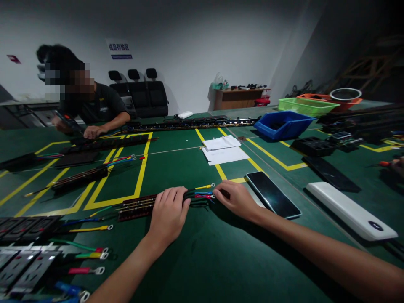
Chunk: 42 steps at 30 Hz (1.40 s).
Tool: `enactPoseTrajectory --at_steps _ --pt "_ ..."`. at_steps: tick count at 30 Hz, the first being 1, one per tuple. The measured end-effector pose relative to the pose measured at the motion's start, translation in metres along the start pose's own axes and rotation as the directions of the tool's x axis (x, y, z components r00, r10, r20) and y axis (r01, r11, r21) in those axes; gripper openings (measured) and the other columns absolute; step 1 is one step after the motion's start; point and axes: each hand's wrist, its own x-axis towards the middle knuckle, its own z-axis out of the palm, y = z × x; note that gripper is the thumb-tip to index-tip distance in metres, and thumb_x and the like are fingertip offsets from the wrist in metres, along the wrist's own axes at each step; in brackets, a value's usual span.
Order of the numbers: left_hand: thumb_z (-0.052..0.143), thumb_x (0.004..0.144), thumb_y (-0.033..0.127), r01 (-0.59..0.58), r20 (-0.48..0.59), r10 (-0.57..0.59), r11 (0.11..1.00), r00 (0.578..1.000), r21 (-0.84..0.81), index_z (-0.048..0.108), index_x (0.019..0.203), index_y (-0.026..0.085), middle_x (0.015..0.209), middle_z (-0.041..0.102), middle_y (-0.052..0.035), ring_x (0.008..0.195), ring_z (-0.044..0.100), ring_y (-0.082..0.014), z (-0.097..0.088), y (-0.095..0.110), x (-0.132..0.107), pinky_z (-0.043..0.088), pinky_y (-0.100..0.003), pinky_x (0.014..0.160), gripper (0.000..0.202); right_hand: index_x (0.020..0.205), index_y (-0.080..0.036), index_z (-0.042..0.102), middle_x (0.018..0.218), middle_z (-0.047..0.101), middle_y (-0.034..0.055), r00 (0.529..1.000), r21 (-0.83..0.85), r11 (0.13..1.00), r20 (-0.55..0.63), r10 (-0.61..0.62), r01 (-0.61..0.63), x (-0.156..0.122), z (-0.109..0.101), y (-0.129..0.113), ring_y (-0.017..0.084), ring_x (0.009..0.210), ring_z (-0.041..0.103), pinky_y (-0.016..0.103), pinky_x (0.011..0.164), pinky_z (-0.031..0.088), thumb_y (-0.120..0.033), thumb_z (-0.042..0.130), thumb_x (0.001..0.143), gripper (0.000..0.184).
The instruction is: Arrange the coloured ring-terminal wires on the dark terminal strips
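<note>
A dark phone (273, 194) lay flat on the green table (202, 261), near a long white power bank (350, 214). Farther back were white papers (224, 150), a blue bin (284, 124) and a green basket (307, 106). Another person (96, 110) sat at the far left.

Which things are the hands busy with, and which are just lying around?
In use: left hand, pressing on the black strip; right hand, at its coloured wires.
Lying about: phone, white power bank, papers, blue bin.
</note>
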Motion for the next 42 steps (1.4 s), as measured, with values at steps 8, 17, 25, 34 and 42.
enactPoseTrajectory --at_steps 8,17,25,34,42 --pt "0.044 0.103 0.031 -0.007 -0.017 0.008 1.0 1.0 0.007 0.062 0.121 0.019 0.121 0.07 -0.0108 0.112 0.062 -0.0281 0.0015 -0.0007 -0.0001 0.048 -0.048 0.096 0.028 0.088 -0.021 0.06 0.085 0.064 0.0039 0.997 -0.001 0.998 -0.048 -0.062 0.062 -0.0015 0.0047 0.0043 0.017 0.073 0.059 0.03 0.066 0.042 -0.03 0.049 0.102 0.02" --pt "0.045 0.104 0.031 -0.018 -0.011 0.018 1.0 1.0 0.002 0.062 0.122 0.018 0.121 0.069 -0.0108 0.113 0.062 -0.0291 0.0017 -0.0011 -0.0009 0.047 -0.05 0.097 0.028 0.112 -0.019 0.066 0.079 0.06 0.002 0.991 0.04 0.999 -0.129 0.02 -0.015 -0.0033 -0.0024 -0.0007 0.017 0.068 0.058 0.03 0.065 0.042 -0.036 0.048 0.103 0.026" --pt "0.044 0.104 0.031 -0.02 -0.017 0.02 1.0 1.0 -0.002 0.061 0.122 0.019 0.121 0.069 -0.0109 0.112 0.062 -0.0286 0.0021 -0.0013 -0.0001 0.047 -0.049 0.097 0.028 0.104 -0.022 0.071 0.088 0.061 0.0039 0.999 -0.015 0.999 0.011 0.042 -0.042 -0.0004 -0.0024 0.0001 0.017 0.075 0.06 0.031 0.069 0.044 -0.038 0.047 0.104 0.029" --pt "0.046 0.104 0.03 -0.023 0.004 0.023 1.0 1.0 0.014 0.061 0.123 0.017 0.121 0.068 -0.0105 0.112 0.061 -0.0285 0.0021 -0.0006 -0.0006 0.047 -0.049 0.097 0.027 0.093 -0.021 0.062 0.089 0.057 0.0031 0.991 -0.019 0.994 -0.073 0.108 -0.109 0.0002 -0.0003 0.0034 0.016 0.071 0.058 0.03 0.068 0.044 -0.04 0.045 0.103 0.028" --pt "0.045 0.104 0.031 -0.023 -0.009 0.023 1.0 1.0 0.01 0.062 0.123 0.017 0.122 0.069 -0.0107 0.113 0.062 -0.0284 0.0036 -0.0014 -0.0005 0.047 -0.049 0.098 0.029 0.098 -0.022 0.064 0.093 0.058 0.0042 0.994 -0.039 0.994 -0.052 0.095 -0.097 -0.0002 -0.0001 0.0039 0.018 0.076 0.06 0.031 0.07 0.043 -0.043 0.042 0.105 0.031"
